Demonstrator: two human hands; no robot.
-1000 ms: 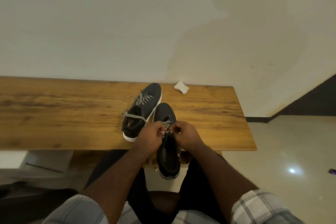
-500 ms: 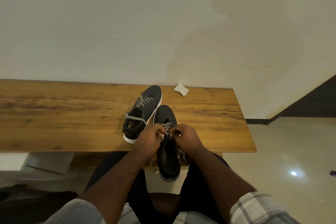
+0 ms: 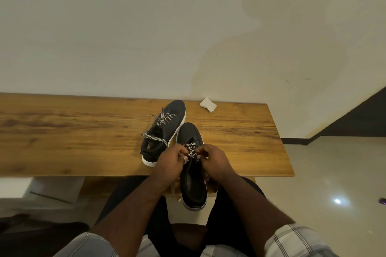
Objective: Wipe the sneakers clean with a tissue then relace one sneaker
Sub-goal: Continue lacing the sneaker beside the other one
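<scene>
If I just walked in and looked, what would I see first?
You would first see two hands, the left hand and right hand, pinching a black-and-white lace on a dark sneaker that hangs over the near edge of a wooden table. Its twin, the other sneaker, lies just to the left, and a crumpled white tissue sits by the wall.

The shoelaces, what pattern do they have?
The shoelaces have a black-and-white zigzag pattern, seen in the head view.

Near sneaker [image 3: 193, 175], under both hands: no brand or lettering legible.
Far sneaker [image 3: 165, 129], just beyond the left hand [image 3: 170, 165]: none legible.
Tissue [image 3: 208, 104], well beyond the right hand [image 3: 213, 161]: blank.
Table [image 3: 73, 131]: no markings.
</scene>
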